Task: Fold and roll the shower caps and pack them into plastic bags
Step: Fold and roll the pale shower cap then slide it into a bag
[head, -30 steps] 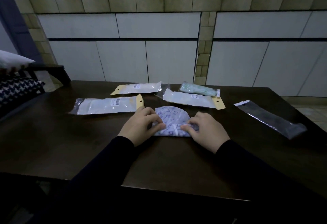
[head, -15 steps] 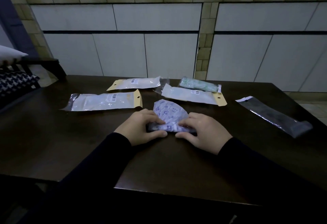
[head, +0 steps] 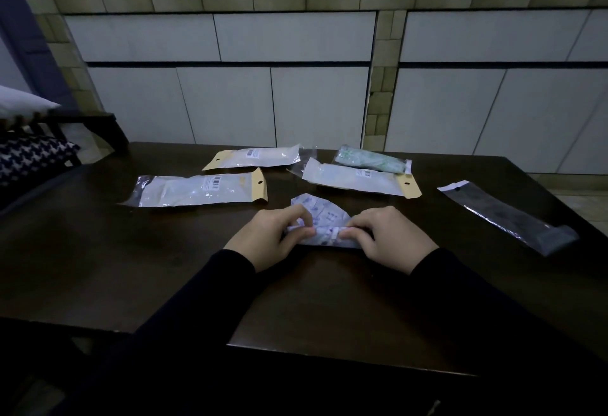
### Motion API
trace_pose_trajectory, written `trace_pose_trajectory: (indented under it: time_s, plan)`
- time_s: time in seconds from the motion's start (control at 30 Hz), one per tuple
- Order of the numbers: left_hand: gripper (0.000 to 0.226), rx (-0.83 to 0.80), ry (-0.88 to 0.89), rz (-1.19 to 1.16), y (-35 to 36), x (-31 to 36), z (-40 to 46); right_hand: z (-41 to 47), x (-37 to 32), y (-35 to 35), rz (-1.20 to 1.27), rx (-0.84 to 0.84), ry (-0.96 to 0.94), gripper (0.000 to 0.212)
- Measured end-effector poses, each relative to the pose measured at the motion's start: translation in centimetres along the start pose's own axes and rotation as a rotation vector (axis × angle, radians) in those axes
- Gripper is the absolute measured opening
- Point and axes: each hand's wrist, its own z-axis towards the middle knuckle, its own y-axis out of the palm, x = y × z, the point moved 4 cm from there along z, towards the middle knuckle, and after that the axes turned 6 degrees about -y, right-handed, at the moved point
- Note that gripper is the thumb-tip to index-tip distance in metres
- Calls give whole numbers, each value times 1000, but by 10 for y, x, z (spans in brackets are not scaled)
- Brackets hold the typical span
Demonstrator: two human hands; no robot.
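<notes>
A white shower cap with a purple print (head: pixel 320 215) lies on the dark table (head: pixel 131 267), its near edge rolled into a thick band. My left hand (head: pixel 269 238) pinches the left end of that roll and my right hand (head: pixel 391 238) pinches the right end. The far, flat part of the cap sticks out beyond my fingers. Three filled plastic bags with yellow headers lie behind it: one at the left (head: pixel 200 190), one further back (head: pixel 253 157), one at the right (head: pixel 358 178). A green rolled cap in a clear bag (head: pixel 371 160) lies behind the right one.
An empty clear plastic bag (head: pixel 506 216) lies at the right side of the table. White cabinet doors (head: pixel 296 86) stand behind the table. A chair with a patterned cushion (head: pixel 29 155) is at the left.
The roll has grown away from me; less of the cap's flat part shows. My fingers have curled tighter over the rolled band.
</notes>
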Motion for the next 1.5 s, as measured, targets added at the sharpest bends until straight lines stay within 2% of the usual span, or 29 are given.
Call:
trace_pose_trajectory:
  time_s: [0.2,0.3,0.43,0.53,0.63,0.77,1.0,1.1,1.17,1.3,1.4,1.5]
  plan:
    - [13,95,-9,72,1,2,1,1,4,0,114,27,87,31]
    - [17,136,19,158,2,1,2,-1,3,0,-27,70,40,33]
    - [30,210,152,181,0,0,6,-6,-5,-2,-135,214,-103,31]
    - [36,231,175,176,-2,2,5,-6,-10,2,-158,173,-188,27]
    - [47,144,122,171,-2,-3,3,-6,-7,5,-126,123,-143,29]
    - [31,106,65,104,-5,-8,3,-5,-1,8,-80,40,-57,47]
    - [14,67,-89,8,0,-14,7,1,5,2,28,31,23,26]
    - [6,63,-111,-52,1,-12,8,5,9,1,80,28,57,24]
    - [8,78,-120,-71,1,-11,8,8,11,0,104,30,78,24]
    - [9,147,-159,2,1,-10,9,13,14,1,92,32,86,25]
    - [15,228,-83,109,-1,-7,11,13,14,2,29,93,70,29]
    - [15,274,12,157,-3,-1,11,7,3,0,-54,192,-92,29]
